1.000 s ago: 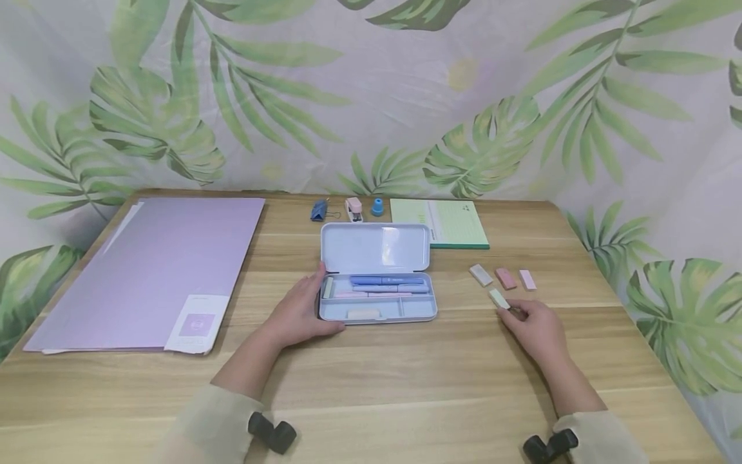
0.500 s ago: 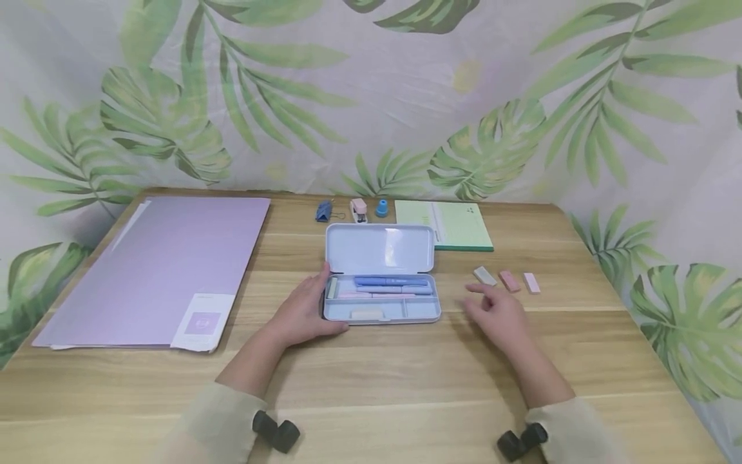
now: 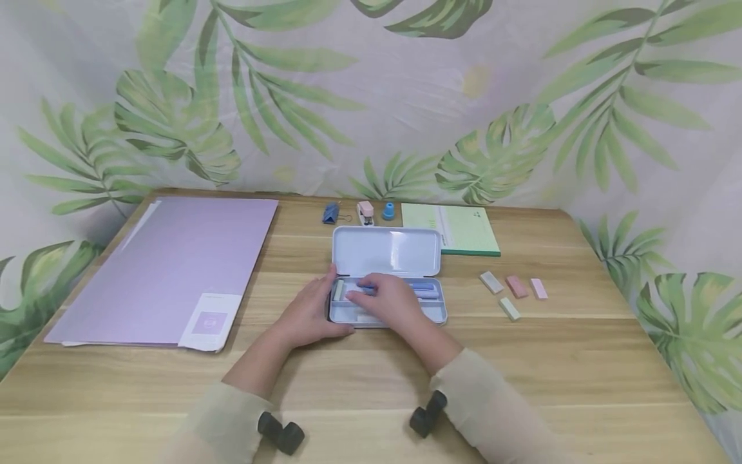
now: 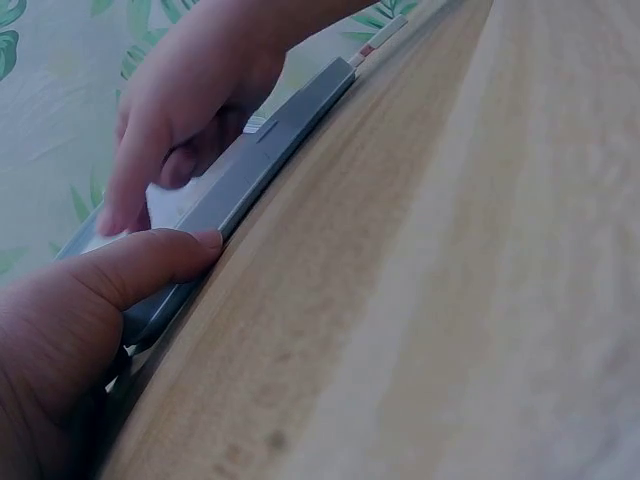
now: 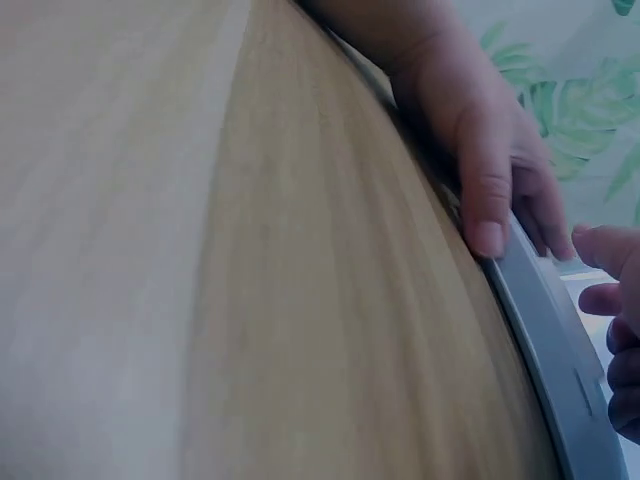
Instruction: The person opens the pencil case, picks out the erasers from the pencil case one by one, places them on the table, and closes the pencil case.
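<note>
One light blue pencil case (image 3: 432, 313) near the middle of the wooden table (image 3: 371, 380), with raised lid (image 3: 387, 251) tilted back. Inside, a pale green bar (image 3: 339, 289) at the left end and blue pens (image 3: 426, 290) lying lengthwise, partly covered by the right hand (image 3: 391, 299). Around the case's left end, the left hand (image 3: 310, 312) in a grip, with thumb on the front edge. Over the tray, the right hand again, with thumb and forefinger toward the left part; cannot tell whether pinching anything. To the right on the table, four small erasers (image 3: 491, 282): grey, dark pink and pale pink in a row, pale green just nearer. Behind the case, a green notebook (image 3: 469, 232), partly hidden by the lid, beside a small blue cone (image 3: 388, 211), a pink-and-white stapler (image 3: 366, 212) and a blue binder clip (image 3: 331, 212). Far left, a purple folder (image 3: 174, 258). Beyond, a leaf-patterned cloth (image 3: 394, 96).
</note>
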{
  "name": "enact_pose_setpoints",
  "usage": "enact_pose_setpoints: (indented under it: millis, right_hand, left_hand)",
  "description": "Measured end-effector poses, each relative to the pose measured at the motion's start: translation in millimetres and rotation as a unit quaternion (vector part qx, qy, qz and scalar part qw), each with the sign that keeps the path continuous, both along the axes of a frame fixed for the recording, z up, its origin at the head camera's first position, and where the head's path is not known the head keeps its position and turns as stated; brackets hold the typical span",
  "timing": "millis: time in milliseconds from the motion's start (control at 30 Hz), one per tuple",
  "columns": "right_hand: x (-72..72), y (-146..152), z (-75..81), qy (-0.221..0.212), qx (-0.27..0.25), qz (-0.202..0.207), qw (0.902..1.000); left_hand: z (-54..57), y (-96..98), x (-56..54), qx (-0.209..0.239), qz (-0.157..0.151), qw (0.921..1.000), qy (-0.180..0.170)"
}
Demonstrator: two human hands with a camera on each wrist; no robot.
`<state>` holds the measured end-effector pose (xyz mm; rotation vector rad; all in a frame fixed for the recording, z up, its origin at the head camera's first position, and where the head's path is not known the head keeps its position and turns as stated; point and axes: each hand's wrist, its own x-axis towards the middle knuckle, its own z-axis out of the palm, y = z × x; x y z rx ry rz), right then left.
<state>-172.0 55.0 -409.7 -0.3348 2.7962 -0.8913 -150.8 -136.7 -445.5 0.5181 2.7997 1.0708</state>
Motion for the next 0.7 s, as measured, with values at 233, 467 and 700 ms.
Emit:
enact_pose_setpoints:
  millis: [233,467,700]
  right_hand:
    - [-9.5,-27,-1.8,0.001,0.047,0.008,0.9988]
    - [-12.4,-31,-1.3,-0.017,0.076,0.005,0.9969]
    - [-12.7,-32,3.2,-0.063,0.065,-0.015,0.9958]
  left_hand:
    - [-0.7,-0.4,0.9,0.004,0.001,1.0,0.006]
    - [-0.4,0.2,0.1,-0.001,0.0,1.0,0.007]
    - [-0.1,0.6,0.7,0.0,0.0,1.0,0.002]
